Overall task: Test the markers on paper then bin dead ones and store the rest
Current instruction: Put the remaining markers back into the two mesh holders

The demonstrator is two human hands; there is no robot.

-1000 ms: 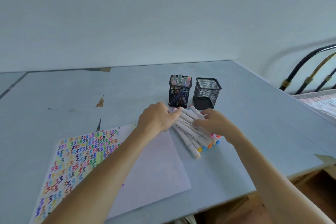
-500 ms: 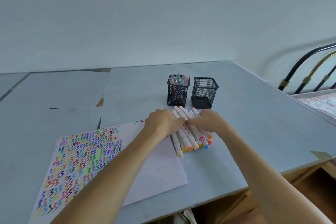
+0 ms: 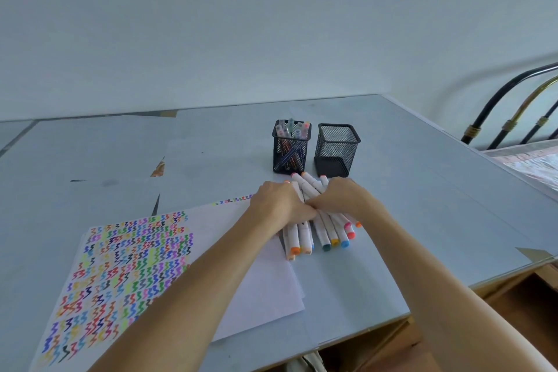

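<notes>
Several white markers point(image 3: 327, 234) with coloured caps lie in a bunch on the table, just in front of two black mesh cups. My left hand point(image 3: 279, 202) presses on the left side of the bunch and my right hand point(image 3: 342, 198) on the right side, fingers curled over the barrels. The left mesh cup point(image 3: 290, 154) holds several markers. The right mesh cup point(image 3: 335, 154) looks empty. A white paper sheet point(image 3: 262, 290) covered on its left with coloured squiggles lies under my left forearm.
The grey table point(image 3: 422, 190) ends in an edge close to me and another on the right. A black and brass metal bed frame point(image 3: 513, 106) stands beyond the right edge. Torn patches mark the table surface at the left.
Both hands have pushed the spread markers together into a tighter bunch, turning them from slanted to nearly straight toward me. The view has shifted slightly.
</notes>
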